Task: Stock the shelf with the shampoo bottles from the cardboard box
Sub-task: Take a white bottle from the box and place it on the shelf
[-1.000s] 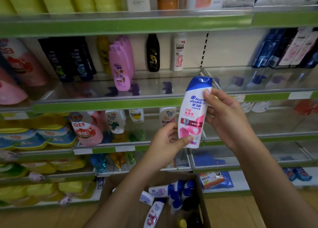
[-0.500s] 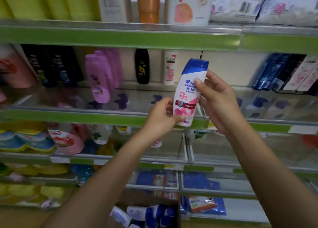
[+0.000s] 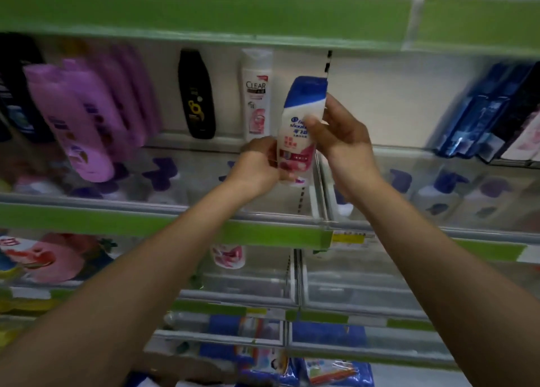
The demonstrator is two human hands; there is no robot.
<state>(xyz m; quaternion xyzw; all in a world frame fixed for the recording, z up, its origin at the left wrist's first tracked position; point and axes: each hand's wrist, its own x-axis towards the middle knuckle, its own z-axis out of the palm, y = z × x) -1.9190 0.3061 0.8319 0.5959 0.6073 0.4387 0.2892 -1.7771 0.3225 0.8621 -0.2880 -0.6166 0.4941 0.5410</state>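
Note:
A white shampoo bottle with a blue cap and pink label is held upright above the glass shelf with the green front strip. My left hand grips its lower end. My right hand holds its upper body, thumb across the label. The bottle is just right of a white Clear bottle that stands at the back of the shelf. The cardboard box shows only as a brown edge at the bottom, its contents hidden.
Purple bottles and a black bottle stand to the left on the same shelf. Dark blue bottles lean at the right. A clear divider splits the shelf beside the held bottle. Another green shelf edge runs overhead.
Both hands have lifted the bottle up and forward over the shelf, near the Clear bottle. The view has tilted up, so the box has almost left the frame.

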